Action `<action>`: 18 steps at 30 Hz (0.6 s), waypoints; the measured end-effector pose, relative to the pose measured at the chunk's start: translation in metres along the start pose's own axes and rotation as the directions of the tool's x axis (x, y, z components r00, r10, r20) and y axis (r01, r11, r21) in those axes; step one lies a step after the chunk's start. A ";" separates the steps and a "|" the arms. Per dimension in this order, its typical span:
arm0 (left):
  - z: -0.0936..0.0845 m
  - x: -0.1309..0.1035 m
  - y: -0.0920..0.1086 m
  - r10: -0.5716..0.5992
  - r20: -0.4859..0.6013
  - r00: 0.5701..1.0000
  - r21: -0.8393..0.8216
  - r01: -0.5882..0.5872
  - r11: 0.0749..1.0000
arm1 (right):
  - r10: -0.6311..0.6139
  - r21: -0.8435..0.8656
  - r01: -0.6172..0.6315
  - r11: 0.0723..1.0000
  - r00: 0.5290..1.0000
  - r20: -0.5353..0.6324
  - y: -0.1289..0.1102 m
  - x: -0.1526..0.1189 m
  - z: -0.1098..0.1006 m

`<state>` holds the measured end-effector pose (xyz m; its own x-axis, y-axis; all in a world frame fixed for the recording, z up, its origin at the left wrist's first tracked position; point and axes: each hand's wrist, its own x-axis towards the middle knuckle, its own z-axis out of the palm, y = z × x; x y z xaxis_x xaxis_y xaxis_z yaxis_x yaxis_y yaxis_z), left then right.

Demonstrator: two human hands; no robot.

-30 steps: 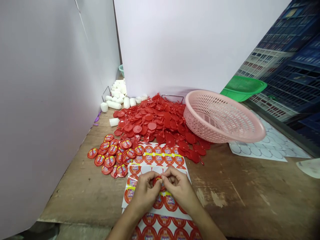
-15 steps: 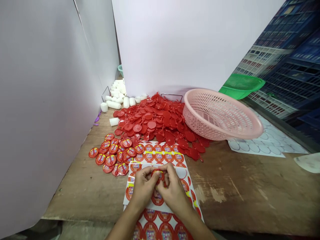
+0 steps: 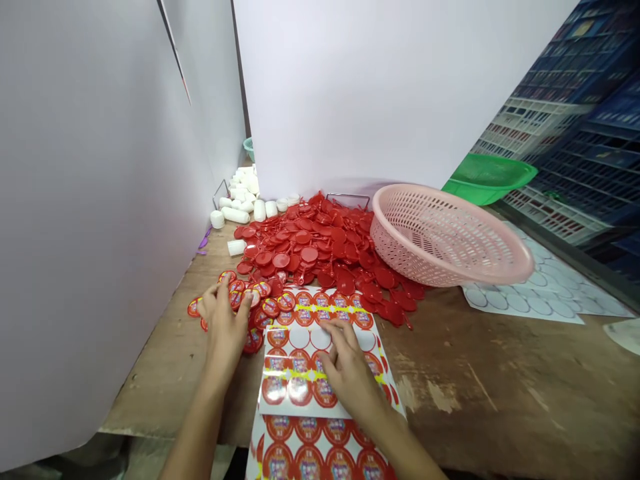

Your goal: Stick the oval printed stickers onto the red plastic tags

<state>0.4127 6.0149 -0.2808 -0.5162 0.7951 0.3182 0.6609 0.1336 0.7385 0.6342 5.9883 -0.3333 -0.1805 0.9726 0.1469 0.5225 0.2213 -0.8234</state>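
Observation:
Over the pile of stickered red discs [image 3: 270, 307] on the left, my left hand [image 3: 225, 320] reaches with thumb and fingers apart. Its fingertips are among the discs, and it partly covers them. My right hand [image 3: 347, 360] rests over the top sticker sheet [image 3: 285, 407], fingers loosely stretched and thumb apart, with nothing visible in it. This sheet carries round red and yellow printed stickers, and a few circles in its upper row are blank white. More sticker sheets [image 3: 307, 460] lie beneath it.
Behind the sheets is a large heap of plain red discs with short handles [image 3: 320, 240]. A pink mesh basket [image 3: 450, 233] stands at its right, near sheets of empty circle outlines [image 3: 520, 300]. White cylindrical pieces [image 3: 235, 215] lie back left. Grey-white panels [image 3: 390, 93] bound the table.
My hands have separated from the stickered disc they both held over the sheet. The left went to the stickered pile; the right stayed above the sheet, its fingers loosened.

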 end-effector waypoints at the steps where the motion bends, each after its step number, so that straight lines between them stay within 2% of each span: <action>1: -0.002 -0.003 -0.004 0.068 0.023 0.997 0.066 -0.070 0.995 | -0.025 -0.086 0.025 0.996 1.000 -0.007 -0.003 0.001 0.002; 3: -0.003 -0.020 -0.006 0.209 0.187 0.960 0.051 -0.221 0.974 | -0.034 -0.235 0.038 0.971 0.999 0.022 -0.010 0.004 0.003; 5: -0.002 -0.043 -0.004 0.315 0.379 0.870 -0.029 -0.329 0.944 | -0.012 -0.296 0.032 0.955 0.998 0.069 -0.014 0.008 -0.002; 6: 0.000 -0.053 -0.003 0.337 0.445 0.830 -0.044 -0.356 0.933 | -0.009 -0.278 0.035 0.960 0.996 0.093 -0.015 0.011 -0.008; 8: 0.004 -0.068 0.000 0.336 0.531 0.778 -0.047 -0.368 0.929 | -0.021 -0.167 0.040 0.985 0.993 0.118 -0.011 0.018 -0.025; 10: 0.011 -0.075 0.002 0.319 0.574 0.754 -0.047 -0.359 0.932 | -0.021 -0.094 0.027 0.995 0.998 0.065 0.000 0.029 -0.047; 12: 0.019 -0.077 0.005 0.322 0.600 0.732 -0.052 -0.365 0.929 | -0.005 -0.187 -0.011 0.982 0.997 -0.082 0.018 0.041 -0.069; 14: 0.029 -0.079 0.008 0.334 0.602 0.726 -0.033 -0.395 0.918 | 0.008 -0.405 -0.104 0.908 0.973 -0.231 0.038 0.053 -0.084; 16: 0.037 -0.084 0.012 0.335 0.537 0.774 0.027 -0.412 0.911 | 0.033 -0.556 -0.194 0.808 0.958 -0.285 0.055 0.064 -0.088; 18: 0.042 -0.091 0.016 0.343 0.437 0.831 0.035 -0.397 0.917 | 0.034 -0.613 -0.204 0.764 0.960 -0.276 0.065 0.072 -0.084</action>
<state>0.4933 5.9700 -0.3228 0.0356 0.9654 0.2582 0.8301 -0.1724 0.5303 0.7257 6.0790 -0.3305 0.0749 0.9615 0.2643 0.9463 0.0151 -0.3230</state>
